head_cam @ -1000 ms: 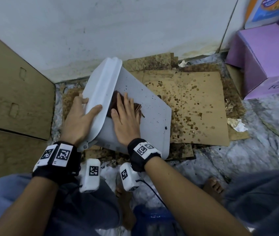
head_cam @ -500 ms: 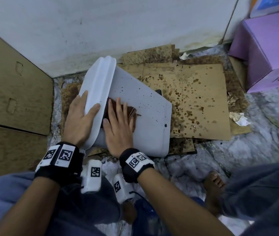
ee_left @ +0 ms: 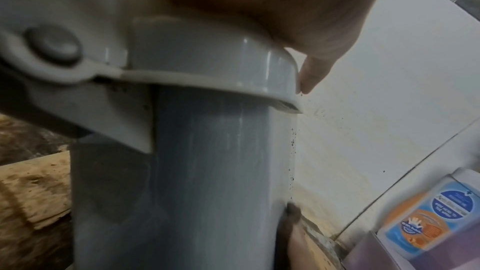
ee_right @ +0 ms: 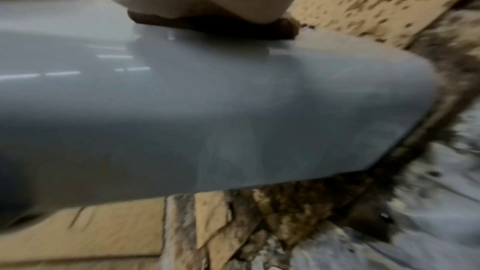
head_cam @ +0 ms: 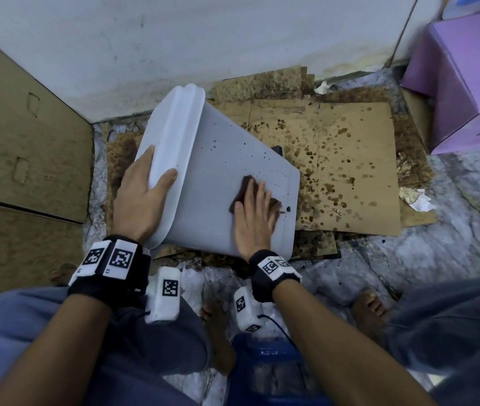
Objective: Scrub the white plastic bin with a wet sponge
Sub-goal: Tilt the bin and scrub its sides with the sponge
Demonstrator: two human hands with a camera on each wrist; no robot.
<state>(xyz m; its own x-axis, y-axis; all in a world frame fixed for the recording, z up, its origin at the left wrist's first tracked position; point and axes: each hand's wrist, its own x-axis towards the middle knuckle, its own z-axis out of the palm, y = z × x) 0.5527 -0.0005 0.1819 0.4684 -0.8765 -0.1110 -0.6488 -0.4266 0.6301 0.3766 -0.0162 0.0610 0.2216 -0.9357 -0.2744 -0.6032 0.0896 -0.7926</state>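
The white plastic bin (head_cam: pixel 218 171) lies on its side on stained cardboard (head_cam: pixel 350 159) spread over the floor, near the foot of a pale wall (head_cam: pixel 233 39). Its lidded top end points to the person's left and its base to the right, and its broad upper side is speckled with small dark spots.

The left hand (head_cam: pixel 142 197) grips the lid end of the bin: the thumb lies on the upper face of the rim while the fingers (head_cam: pixel 145 155) curl round the far edge. In the left wrist view the thumb tip reaches just past the rim of the lid.

The right hand (head_cam: pixel 255 221) lies flat on the bin's upper side, close to the base end, with its fingers (head_cam: pixel 259 194) straight and slightly spread, pressing a dark brown sponge (head_cam: pixel 246 186) against the plastic. The sponge shows beyond the fingertips and on both sides of the hand. In the right wrist view the sponge is squashed between palm and bin, and the plastic around it shines wet.

A purple box (head_cam: pixel 473 80) stands at the right against the wall, and brown cardboard panels (head_cam: pixel 22 148) rise on the left. Crumpled bits of paper (head_cam: pixel 417 197) lie on the marbled floor (head_cam: pixel 452 244) beside the cardboard.
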